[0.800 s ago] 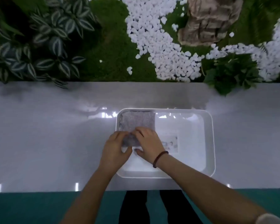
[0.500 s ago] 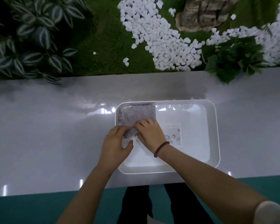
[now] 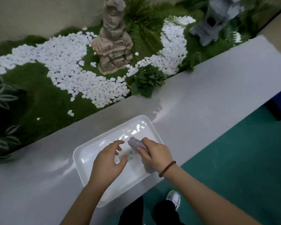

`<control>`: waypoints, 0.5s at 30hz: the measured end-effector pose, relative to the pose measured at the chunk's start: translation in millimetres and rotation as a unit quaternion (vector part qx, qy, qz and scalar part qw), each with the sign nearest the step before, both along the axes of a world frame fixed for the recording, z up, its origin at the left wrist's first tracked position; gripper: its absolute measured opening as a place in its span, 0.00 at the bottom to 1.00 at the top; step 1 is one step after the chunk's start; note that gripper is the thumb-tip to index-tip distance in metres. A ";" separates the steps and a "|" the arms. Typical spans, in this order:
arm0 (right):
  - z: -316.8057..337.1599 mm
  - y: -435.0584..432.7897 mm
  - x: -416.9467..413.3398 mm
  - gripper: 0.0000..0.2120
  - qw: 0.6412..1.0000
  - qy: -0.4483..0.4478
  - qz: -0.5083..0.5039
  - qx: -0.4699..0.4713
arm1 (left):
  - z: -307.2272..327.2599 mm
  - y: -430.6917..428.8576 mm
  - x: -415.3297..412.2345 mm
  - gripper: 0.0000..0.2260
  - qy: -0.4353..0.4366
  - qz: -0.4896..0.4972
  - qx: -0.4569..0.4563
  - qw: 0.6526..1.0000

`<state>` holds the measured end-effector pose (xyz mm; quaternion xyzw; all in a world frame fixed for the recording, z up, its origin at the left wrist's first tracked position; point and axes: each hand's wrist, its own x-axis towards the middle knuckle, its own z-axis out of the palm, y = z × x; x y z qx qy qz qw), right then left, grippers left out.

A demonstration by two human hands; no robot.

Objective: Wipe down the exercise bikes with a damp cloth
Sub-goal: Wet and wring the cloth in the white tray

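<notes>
cloth (image 3: 135,143) moved off the far-left corner of the tray (image 3: 81,149), now bunched over its middle | right hand (image 3: 155,155) grip clamped on cloth | left hand (image 3: 108,159) has let go, fingers apart, loosely curled | tray on grey surface (image 3: 201,103)

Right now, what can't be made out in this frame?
- Cloth: head view, mostly hidden inside the right hand; dampness unreadable.
- Tray near-left rim: partly covered by the left forearm.
- Tray label: blurred, partly behind the left hand.
- Exercise bikes: outside the frame.
</notes>
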<state>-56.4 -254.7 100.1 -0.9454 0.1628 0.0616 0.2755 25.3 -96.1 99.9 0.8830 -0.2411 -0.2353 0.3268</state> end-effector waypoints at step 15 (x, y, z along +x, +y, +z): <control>109.4 -143.6 -256.4 0.19 0.903 -0.144 -0.387 -0.116 | 123.3 -236.2 -177.2 0.09 -0.112 -0.369 -0.090 0.918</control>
